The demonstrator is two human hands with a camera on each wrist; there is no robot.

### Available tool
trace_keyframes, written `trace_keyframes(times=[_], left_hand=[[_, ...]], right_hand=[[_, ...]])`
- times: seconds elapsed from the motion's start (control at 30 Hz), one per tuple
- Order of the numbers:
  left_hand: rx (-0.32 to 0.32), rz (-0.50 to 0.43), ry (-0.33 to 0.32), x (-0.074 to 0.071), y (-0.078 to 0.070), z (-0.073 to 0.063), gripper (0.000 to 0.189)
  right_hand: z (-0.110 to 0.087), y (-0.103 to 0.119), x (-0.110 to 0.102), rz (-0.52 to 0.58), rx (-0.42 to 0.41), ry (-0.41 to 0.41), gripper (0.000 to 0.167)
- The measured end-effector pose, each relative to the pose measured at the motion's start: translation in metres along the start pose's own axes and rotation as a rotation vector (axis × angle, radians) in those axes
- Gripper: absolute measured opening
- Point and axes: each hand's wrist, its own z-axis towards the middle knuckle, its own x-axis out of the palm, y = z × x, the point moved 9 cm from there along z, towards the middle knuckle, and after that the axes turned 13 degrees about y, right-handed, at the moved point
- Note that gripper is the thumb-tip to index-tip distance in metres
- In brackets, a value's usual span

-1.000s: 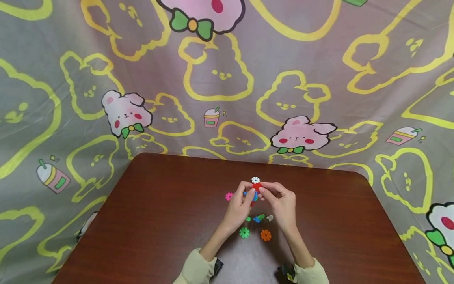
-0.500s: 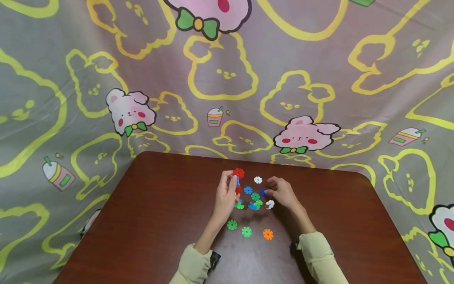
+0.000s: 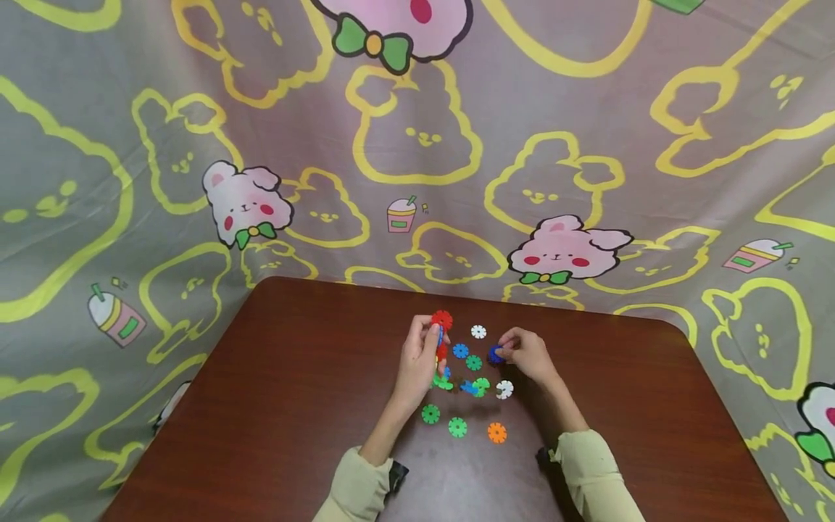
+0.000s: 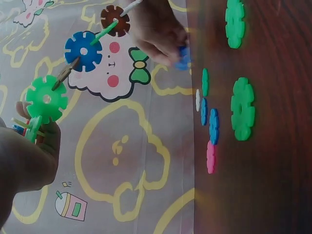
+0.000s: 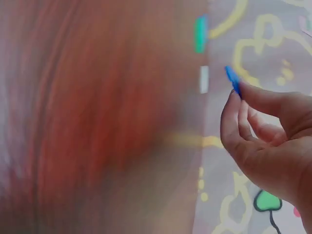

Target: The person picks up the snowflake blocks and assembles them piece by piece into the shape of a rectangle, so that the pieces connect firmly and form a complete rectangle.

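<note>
Fingers [image 5: 231,126] of the right hand [image 3: 530,357] pinch 1 blue disc [image 5: 233,81] while the left hand [image 3: 415,357] grips linked discs [image 4: 74,48].

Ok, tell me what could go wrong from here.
The blue disc might slip, since the right hand pinches it only by one end. The chain of linked discs sticks out well beyond the left hand, so a bump could perhaps loosen a joint.

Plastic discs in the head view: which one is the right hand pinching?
The dark blue disc, held in the right hand's fingertips; the lighter blue disc lies on the table.
</note>
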Motion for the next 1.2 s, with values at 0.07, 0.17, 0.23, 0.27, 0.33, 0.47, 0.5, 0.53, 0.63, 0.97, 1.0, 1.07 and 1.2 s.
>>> trace_keyframes(times=[0.07,0.17,0.23,0.27,0.33,0.47,0.5,0.53,0.63,0.97,1.0,1.07,1.2], left_hand=[[-0.014,-0.001,0.007,0.002,0.002,0.0,0.017],[-0.024,0.014,0.024,0.005,0.003,-0.001,0.017],[-0.027,0.03,0.034,0.007,0.003,-0.001,0.018],[-0.031,0.034,0.041,0.008,0.004,-0.001,0.018],[-0.038,0.041,0.047,0.009,0.005,-0.002,0.018],[-0.037,0.052,0.056,0.013,0.007,-0.004,0.018],[-0.027,0.057,0.056,0.014,0.007,-0.004,0.018],[-0.014,0.062,0.057,0.015,0.007,-0.005,0.017],[0.036,0.066,0.062,0.019,0.005,-0.005,0.017],[0.09,0.078,0.072,0.027,0.001,-0.005,0.015],[0.09,0.083,0.074,0.027,0.001,-0.005,0.015],[0.097,0.087,0.08,0.03,0.001,-0.006,0.015],[0.109,0.084,0.094,0.035,0.0,-0.008,0.014]], right_hand=[[-0.008,0.001,-0.006,0.164,0.016,-0.02,0.015],[-0.022,0.008,-0.013,0.38,0.034,-0.046,0.023],[-0.03,0.016,-0.016,0.482,0.034,-0.063,0.026],[-0.034,0.021,-0.018,0.511,0.033,-0.07,0.027],[-0.042,0.03,-0.02,0.548,0.03,-0.087,0.026],[-0.054,0.049,-0.02,0.584,0.003,-0.114,0.019],[-0.057,0.053,-0.019,0.597,-0.005,-0.12,0.017],[-0.059,0.058,-0.018,0.61,-0.015,-0.124,0.017],[-0.065,0.072,-0.017,0.641,-0.051,-0.14,0.019],[-0.071,0.102,-0.008,0.681,-0.15,-0.22,0.029],[-0.071,0.104,-0.006,0.671,-0.15,-0.221,0.03],[-0.072,0.105,-0.004,0.644,-0.148,-0.223,0.03],[-0.074,0.107,-0.001,0.627,-0.152,-0.232,0.028]])
